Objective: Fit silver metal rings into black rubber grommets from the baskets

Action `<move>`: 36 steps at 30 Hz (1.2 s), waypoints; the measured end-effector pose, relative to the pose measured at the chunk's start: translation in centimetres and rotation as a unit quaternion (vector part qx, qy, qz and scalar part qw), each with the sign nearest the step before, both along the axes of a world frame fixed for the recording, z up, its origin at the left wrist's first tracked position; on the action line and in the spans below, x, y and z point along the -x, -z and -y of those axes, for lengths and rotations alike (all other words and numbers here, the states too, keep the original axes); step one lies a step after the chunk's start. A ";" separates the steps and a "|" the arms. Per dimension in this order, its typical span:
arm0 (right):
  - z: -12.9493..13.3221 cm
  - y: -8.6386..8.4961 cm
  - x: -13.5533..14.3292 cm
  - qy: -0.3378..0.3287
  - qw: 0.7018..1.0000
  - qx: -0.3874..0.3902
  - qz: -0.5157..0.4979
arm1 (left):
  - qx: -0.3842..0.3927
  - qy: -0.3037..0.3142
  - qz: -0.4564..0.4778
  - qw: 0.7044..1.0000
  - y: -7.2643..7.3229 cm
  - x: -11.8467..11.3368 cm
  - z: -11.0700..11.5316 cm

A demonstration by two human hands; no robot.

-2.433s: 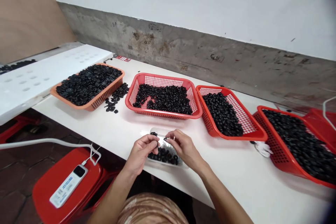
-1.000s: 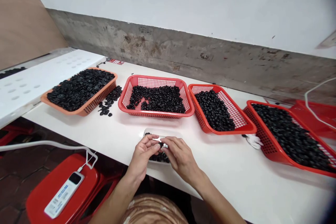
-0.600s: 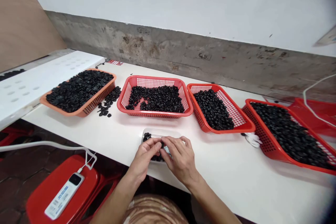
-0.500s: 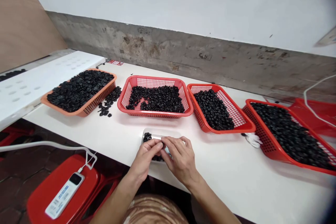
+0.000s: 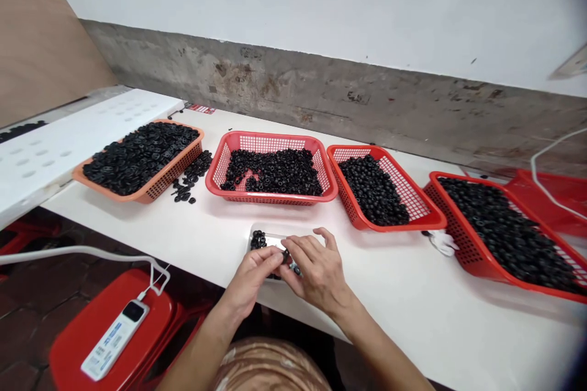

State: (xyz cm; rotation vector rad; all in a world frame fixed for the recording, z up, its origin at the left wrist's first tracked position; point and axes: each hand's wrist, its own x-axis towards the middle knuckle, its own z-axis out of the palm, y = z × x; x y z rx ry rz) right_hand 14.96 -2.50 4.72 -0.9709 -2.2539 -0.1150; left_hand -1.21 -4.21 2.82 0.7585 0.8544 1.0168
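Note:
Over a shallow clear tray [image 5: 280,230], my two hands meet fingertip to fingertip. My right hand [image 5: 318,270] is closed on a small black part [image 5: 285,255], its index finger lifted away from the grip. Thumb and fingers of my left hand [image 5: 252,276] pinch together at the left side of that part; whether they hold a separate piece is hidden. Black rings [image 5: 258,239] lie in the tray's left end, and more dark pieces show beneath my fingers.
Behind the tray stands a red basket [image 5: 270,198] of black rings. An orange basket [image 5: 137,197] of flat black pieces is at left, loose pieces [image 5: 186,186] beside it. Two red baskets [image 5: 389,229] [image 5: 468,256] of black parts stand right. A power bank [image 5: 114,340] lies on a red stool [image 5: 68,342].
My right hand has opened slightly, its index finger rising, and the black part shows more clearly between the fingertips. The baskets have stayed in place.

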 end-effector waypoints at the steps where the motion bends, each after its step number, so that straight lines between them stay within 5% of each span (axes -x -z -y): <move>1: 0.0 0.0 0.0 0.001 1.000 -0.002 0.001 | -0.003 0.000 -0.003 1.000 0.0 0.0 0.0; 16: -0.8 2.1 0.4 -0.023 0.998 -0.065 0.000 | -0.019 -0.096 -0.027 0.995 -0.4 -1.1 -0.1; 26: -1.6 2.1 0.2 -0.089 0.993 -0.080 -0.003 | -0.035 -0.067 -0.045 0.996 -0.2 -1.0 0.2; 29: -1.7 1.3 -0.9 -0.062 0.997 -0.048 -0.028 | -0.038 -0.096 -0.084 0.991 -0.1 -0.5 -0.1; 33: -3.9 -0.6 -5.1 0.030 0.994 -0.098 -0.049 | -0.033 -0.203 -0.121 0.971 0.2 0.9 -0.8; 36: -6.4 -2.4 -9.0 0.207 0.970 -0.115 -0.060 | -0.041 -0.252 -0.117 0.960 0.4 1.8 -1.1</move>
